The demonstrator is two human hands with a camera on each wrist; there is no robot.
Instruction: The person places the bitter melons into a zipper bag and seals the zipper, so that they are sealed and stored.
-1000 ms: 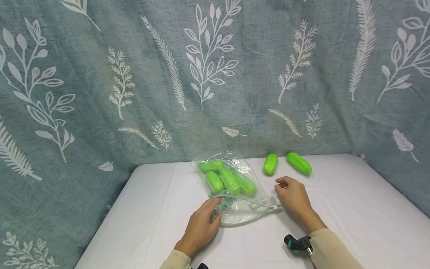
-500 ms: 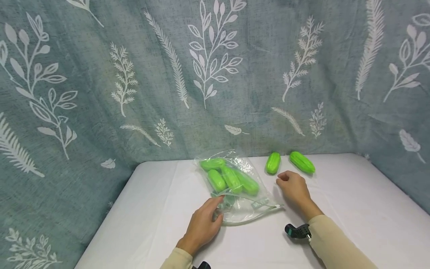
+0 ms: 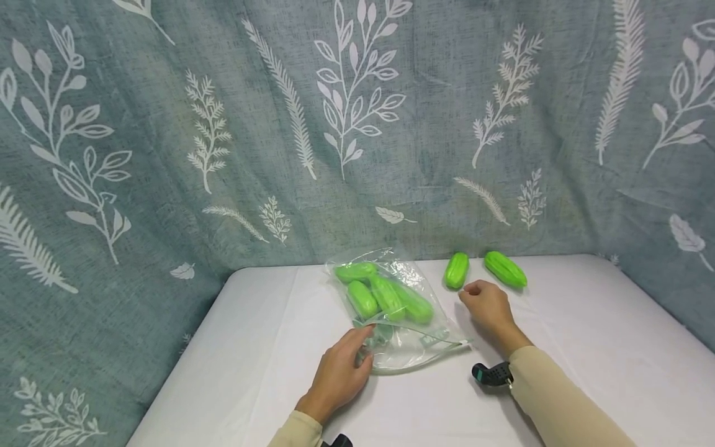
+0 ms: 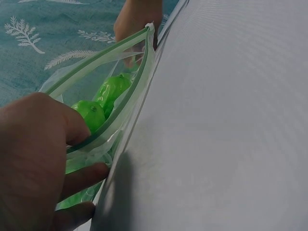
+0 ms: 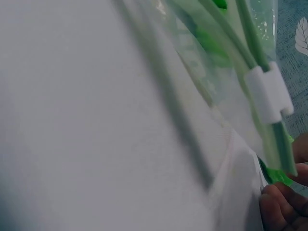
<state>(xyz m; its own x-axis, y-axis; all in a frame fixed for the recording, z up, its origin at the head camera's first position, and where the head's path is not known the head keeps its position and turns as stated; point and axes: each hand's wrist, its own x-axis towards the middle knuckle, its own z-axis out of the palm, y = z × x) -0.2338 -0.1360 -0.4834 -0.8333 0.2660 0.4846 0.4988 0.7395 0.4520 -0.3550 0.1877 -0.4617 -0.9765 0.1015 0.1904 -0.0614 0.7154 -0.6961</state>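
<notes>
A clear slider zip bag (image 3: pixel 410 351) lies on the table, its mouth gaping toward me. Inside are several bright green ribbed cucumbers (image 3: pixel 388 295). My left hand (image 3: pixel 337 372) holds the near-left edge of the mouth; in the left wrist view one finger hooks over the green rim while other fingers stay outside. Beyond the bag's right corner is my right hand (image 3: pixel 488 307), fingers loosely bent and thumb apart, fingertips right at the near end of a loose cucumber (image 3: pixel 457 270). The white slider (image 5: pixel 269 94) sits at that corner, below the right hand.
Another loose cucumber (image 3: pixel 505 269) lies at the back right of the white-covered table (image 3: pixel 268 347). A teal curtain (image 3: pixel 335 211) with white leaf prints hangs right behind the table's far edge. Black wrist straps (image 3: pixel 491 374) show near the beige sleeves.
My right hand has moved slightly forward, closer to the nearer loose cucumber. The left hand keeps its place on the bag. The head view has shifted a little.
</notes>
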